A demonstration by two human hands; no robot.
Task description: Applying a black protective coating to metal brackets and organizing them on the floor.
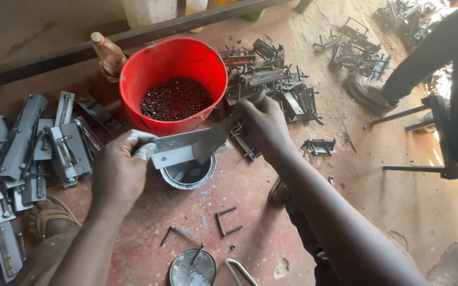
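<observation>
At the bottom edge, nearest the camera, a round tin lid lies on the red floor, with a bent wire U-bolt just beyond it. Above these, the left hand is curled shut around one end of a grey metal bracket, a pale rag bunched between palm and steel; the forearm rises from the lower left, wrist bent slightly inward. The bracket lies level between the 2 hands, directly over a small paint tin with grey paint inside. The right hand comes in from the lower right on a long straight forearm, its fingers closed on a grey-smeared brush or cloth (which of the two I cannot tell) pressed against the bracket's right end. Just behind stands a red bucket holding small dark nuts. Painted grey brackets are stacked at the left, bare dark ones heaped to the right of the bucket. Another person's dark-clothed leg stands at the upper right.
</observation>
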